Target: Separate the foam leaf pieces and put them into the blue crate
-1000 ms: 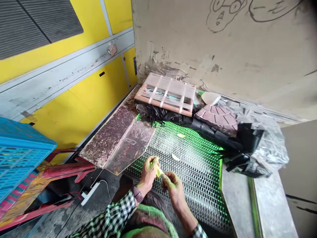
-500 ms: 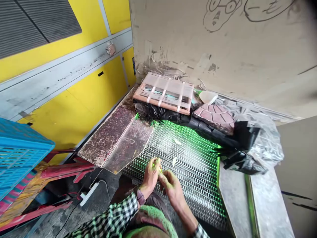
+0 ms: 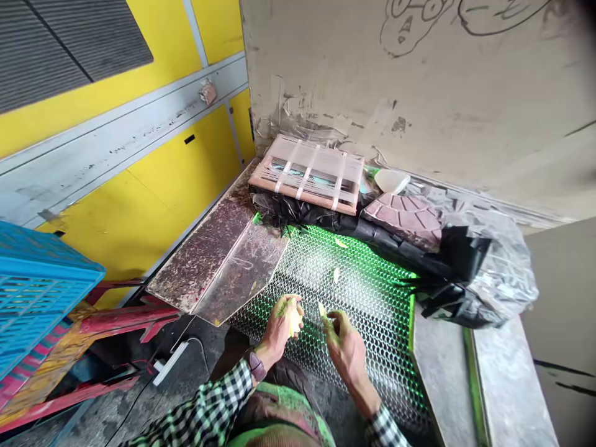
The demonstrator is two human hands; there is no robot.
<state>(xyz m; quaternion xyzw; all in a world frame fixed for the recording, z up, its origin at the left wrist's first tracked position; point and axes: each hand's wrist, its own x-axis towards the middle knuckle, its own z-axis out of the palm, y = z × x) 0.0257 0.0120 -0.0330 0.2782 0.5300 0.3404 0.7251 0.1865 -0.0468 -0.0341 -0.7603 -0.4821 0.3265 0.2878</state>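
Note:
My left hand point(image 3: 280, 324) is closed around pale yellow pieces point(image 3: 295, 320), low over the near part of a metal mesh belt point(image 3: 307, 273). To its right, my right hand point(image 3: 345, 347) pinches one small pale yellow piece point(image 3: 321, 309) between thumb and fingertips. The two hands are apart. Farther up the mesh lie two more pale pieces, one near the middle point(image 3: 336, 275) and one close to the black plastic edge point(image 3: 341, 243). Green light shines on the mesh.
Black plastic wrapping point(image 3: 386, 239) crosses the belt's far end, with a taped wooden frame point(image 3: 305, 197) on it. Metal side plates point(image 3: 242, 267) flank the mesh on the left. A blue crate point(image 3: 41, 292) sits on a red stand at left.
My hands have moved apart, and the right one now holds a piece away from the left. The two pieces on the mesh have shifted farther up, away from me.

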